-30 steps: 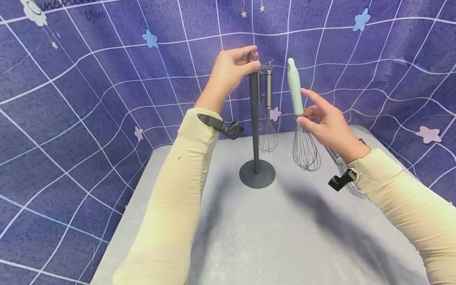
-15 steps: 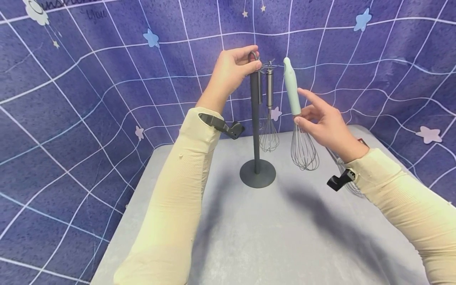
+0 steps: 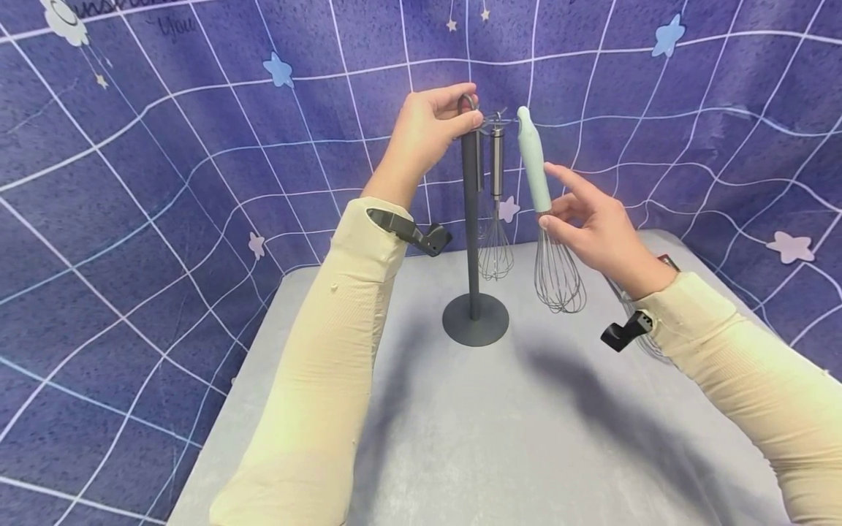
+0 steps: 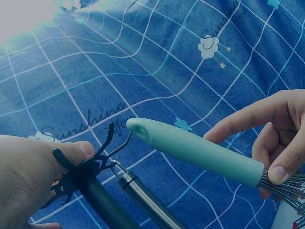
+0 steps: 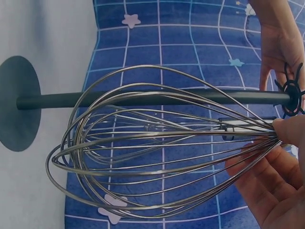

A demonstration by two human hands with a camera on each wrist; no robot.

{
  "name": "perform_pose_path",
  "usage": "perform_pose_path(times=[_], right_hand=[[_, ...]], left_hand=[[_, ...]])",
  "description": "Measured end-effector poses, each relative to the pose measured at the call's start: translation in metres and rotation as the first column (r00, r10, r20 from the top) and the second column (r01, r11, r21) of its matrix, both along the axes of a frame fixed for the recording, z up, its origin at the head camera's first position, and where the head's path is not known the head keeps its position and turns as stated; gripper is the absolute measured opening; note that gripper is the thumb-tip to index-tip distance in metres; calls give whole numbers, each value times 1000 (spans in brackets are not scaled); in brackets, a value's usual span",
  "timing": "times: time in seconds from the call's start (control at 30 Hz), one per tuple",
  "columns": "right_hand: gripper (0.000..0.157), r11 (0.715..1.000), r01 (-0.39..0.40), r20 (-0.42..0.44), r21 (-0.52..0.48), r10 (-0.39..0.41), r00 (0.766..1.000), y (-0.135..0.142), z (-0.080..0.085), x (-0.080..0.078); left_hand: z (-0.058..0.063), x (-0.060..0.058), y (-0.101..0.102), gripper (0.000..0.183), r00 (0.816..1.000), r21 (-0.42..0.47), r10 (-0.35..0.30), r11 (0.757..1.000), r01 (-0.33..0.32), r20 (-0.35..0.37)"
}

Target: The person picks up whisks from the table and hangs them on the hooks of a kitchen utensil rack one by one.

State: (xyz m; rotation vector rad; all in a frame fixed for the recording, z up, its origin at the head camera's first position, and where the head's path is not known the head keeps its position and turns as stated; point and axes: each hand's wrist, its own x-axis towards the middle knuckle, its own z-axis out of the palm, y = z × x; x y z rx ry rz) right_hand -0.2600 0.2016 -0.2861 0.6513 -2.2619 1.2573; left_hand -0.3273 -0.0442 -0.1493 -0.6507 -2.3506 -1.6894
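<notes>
A dark grey utensil stand (image 3: 472, 241) with a round base and a crown of hooks stands upright on the table. My left hand (image 3: 427, 128) grips its top, thumb in front. From one hook hangs a steel-handled whisk (image 3: 497, 164). My right hand (image 3: 597, 225) pinches a second whisk with a mint-green handle (image 3: 534, 164) where the wires meet the handle; its wire loops (image 5: 157, 157) point down. In the left wrist view the hole at the green handle's end (image 4: 139, 130) lies beside a hook tip (image 4: 127, 138); whether they touch I cannot tell.
Another whisk (image 3: 651, 347) lies on the grey table (image 3: 487, 438), partly hidden beneath the right wrist. A blue gridded cloth (image 3: 316, 146) with stars hangs behind and along the sides. Another narrow handle (image 3: 480, 168) shows just behind the post.
My right hand has carried the green-handled whisk a little left, closer to the stand's hooks. The left hand and the stand have stayed in place.
</notes>
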Motion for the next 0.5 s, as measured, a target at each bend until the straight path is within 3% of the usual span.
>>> perform_pose_path(times=[0.5], right_hand=[[74, 999, 7, -39, 35, -6, 999, -6, 1, -3]], left_hand=[[-2, -3, -1, 49, 1000, -8, 2, 1000, -2, 0]])
